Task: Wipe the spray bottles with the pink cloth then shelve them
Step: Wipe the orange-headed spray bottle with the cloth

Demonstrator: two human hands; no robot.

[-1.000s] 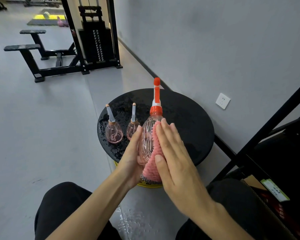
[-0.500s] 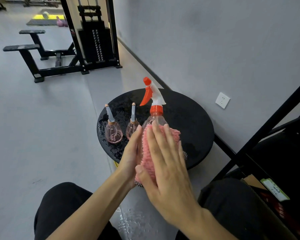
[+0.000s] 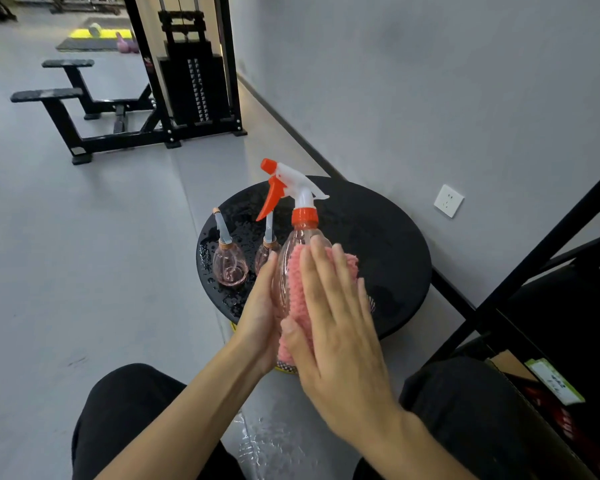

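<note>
Wet round black table (image 3: 378, 237) by grey wall. Spray bottle (image 3: 303, 233) upright over its near edge, base hidden. Left hand (image 3: 260, 313) flat against bottle's left side. Right hand (image 3: 336, 334), fingers straight, presses pink cloth (image 3: 297, 289) onto it. Two small bottles (image 3: 230, 265) stand just left.

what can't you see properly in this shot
Head view:
- Lower body of the spray bottle: hidden by the pink cloth, right hand and left hand.
- The middle small bottle: partly behind the spray bottle.
- The shelf: cut off by the right edge.
- The green label: print too blurred.
</note>
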